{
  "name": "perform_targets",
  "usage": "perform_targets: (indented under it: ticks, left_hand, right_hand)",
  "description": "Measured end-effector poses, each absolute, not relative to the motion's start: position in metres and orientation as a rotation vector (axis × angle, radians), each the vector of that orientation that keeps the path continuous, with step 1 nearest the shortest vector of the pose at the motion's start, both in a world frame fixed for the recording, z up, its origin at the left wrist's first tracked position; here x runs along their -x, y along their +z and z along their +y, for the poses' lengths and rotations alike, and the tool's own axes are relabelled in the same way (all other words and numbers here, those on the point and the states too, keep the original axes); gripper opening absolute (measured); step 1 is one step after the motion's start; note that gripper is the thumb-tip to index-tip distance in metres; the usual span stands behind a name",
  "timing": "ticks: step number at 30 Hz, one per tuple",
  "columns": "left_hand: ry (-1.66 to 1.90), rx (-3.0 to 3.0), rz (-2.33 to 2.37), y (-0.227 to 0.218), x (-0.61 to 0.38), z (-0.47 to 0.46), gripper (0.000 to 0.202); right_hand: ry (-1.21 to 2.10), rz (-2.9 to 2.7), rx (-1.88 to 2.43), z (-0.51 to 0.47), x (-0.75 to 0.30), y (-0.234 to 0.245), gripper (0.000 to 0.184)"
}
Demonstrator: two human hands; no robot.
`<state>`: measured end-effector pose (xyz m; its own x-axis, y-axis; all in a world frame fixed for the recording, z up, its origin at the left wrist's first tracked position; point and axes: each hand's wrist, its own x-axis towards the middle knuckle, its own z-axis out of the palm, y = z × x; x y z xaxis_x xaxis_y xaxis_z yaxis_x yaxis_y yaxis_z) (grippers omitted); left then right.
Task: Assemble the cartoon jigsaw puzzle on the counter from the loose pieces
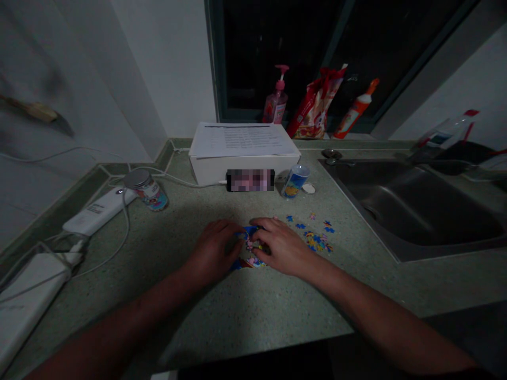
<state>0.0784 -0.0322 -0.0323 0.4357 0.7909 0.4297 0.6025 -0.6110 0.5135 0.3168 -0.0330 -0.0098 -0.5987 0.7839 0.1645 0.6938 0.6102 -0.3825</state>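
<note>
A partly assembled jigsaw puzzle (249,262) lies flat on the counter between my hands, with blue, pink and red patches showing. My left hand (216,245) has its fingers curled at the puzzle's left and upper left edge. From the right, my right hand (281,244) reaches over the puzzle, thumb and fingers bent onto its upper right part. Whether a single piece sits in those fingertips is hidden. Loose puzzle pieces (316,241) lie in a small pile right of my right hand, several more scattered behind it.
Behind the puzzle a phone (250,180) leans against a white box (245,145). Beside it stand an open can (295,182) and a round lid (309,188). A jar (146,190), power strips (99,211) and cables are at left; a sink (420,206) is at right.
</note>
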Motion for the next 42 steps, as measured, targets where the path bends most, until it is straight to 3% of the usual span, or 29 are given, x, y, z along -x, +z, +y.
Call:
perform_targets:
  ticks: [31,42]
  left_hand:
    - [0.88,-2.372,1.21,-0.03,-0.079,-0.032,0.019]
    - [0.91,-1.715,1.119,-0.02,-0.088,-0.037,0.013]
  right_hand:
    - [0.342,-2.491,1.179,-0.036,-0.314,-0.008,0.012]
    - [0.29,-2.325,1.04,-0.037,-0.319,-0.007,0.015]
